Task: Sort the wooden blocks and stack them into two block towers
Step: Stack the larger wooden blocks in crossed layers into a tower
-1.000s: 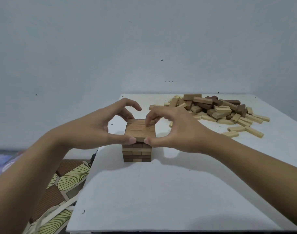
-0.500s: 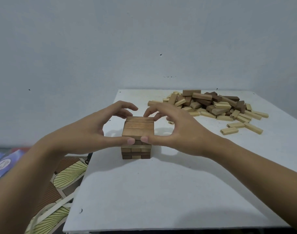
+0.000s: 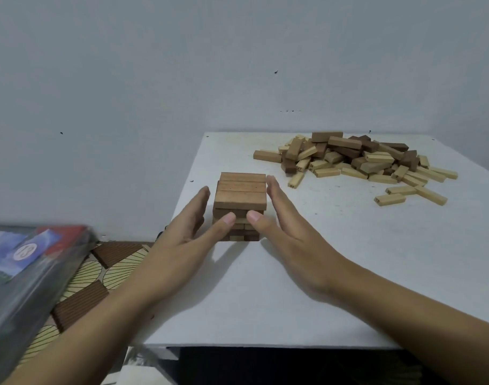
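- Block tower (image 3: 239, 207): several layers of brown wooden blocks, standing upright on the near-left part of the desk, close to its left edge. The top layer is three brown blocks lying side by side, long sides running left to right. A few paler block ends show in the lower layers on the near face.
- Left hand (image 3: 182, 240): flat on the tower's left side, fingers (image 3: 199, 201) straight and held together, gripping nothing. Whether they touch the side face cannot be told. The thumb (image 3: 226, 219) rests its tip against the tower's near face.
- Right hand (image 3: 287, 232): mirrors it on the tower's right side, fingers (image 3: 276, 195) straight and together, holding nothing, just beside or touching the side face. Its thumb tip (image 3: 254, 218) rests on the near face, just beside the left thumb.
- Pile of loose blocks (image 3: 357, 162): pale and dark brown blocks mixed in a heap on the far right of the desk, well apart from the tower. A few pale blocks lie scattered along its near and right edges.
- Desk (image 3: 293, 287): white top with small dark specks, its near edge in view.
- Wall (image 3: 154, 79): plain pale grey, behind the desk.
- Floor covering (image 3: 99, 270): brown and cream pattern, left of the desk.
- Flat item (image 3: 29, 268): blurred, with blue and red print, at the left edge of view.
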The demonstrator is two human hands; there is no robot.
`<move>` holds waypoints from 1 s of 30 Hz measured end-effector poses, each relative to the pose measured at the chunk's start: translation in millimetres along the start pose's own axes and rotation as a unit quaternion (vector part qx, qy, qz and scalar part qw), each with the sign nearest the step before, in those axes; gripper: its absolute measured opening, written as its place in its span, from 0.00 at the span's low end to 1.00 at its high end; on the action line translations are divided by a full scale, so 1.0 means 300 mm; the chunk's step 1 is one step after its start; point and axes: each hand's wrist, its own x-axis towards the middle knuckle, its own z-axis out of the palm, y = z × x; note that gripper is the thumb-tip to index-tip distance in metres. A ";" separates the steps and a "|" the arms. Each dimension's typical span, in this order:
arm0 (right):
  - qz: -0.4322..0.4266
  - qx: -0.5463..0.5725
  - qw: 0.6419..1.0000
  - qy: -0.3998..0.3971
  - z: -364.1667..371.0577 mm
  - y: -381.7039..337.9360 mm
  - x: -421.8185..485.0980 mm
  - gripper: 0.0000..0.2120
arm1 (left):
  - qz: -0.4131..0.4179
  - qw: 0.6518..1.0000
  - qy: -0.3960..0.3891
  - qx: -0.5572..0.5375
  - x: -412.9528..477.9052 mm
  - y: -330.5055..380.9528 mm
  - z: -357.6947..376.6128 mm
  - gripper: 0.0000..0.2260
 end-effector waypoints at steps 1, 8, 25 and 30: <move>-0.001 -0.003 1.000 0.001 0.003 0.001 -0.001 0.40 | 0.006 1.000 -0.005 0.005 -0.002 -0.006 0.003 0.43; -0.032 -0.010 0.999 0.014 0.020 0.005 0.012 0.35 | 0.033 0.999 -0.009 0.014 0.021 -0.027 0.009 0.36; -0.042 -0.024 0.999 0.023 0.031 0.006 0.019 0.30 | 0.076 0.995 -0.036 0.046 0.037 -0.035 0.028 0.28; -0.039 -0.024 0.999 0.027 0.032 0.008 0.019 0.31 | 0.075 0.996 -0.024 0.043 0.036 -0.038 0.025 0.28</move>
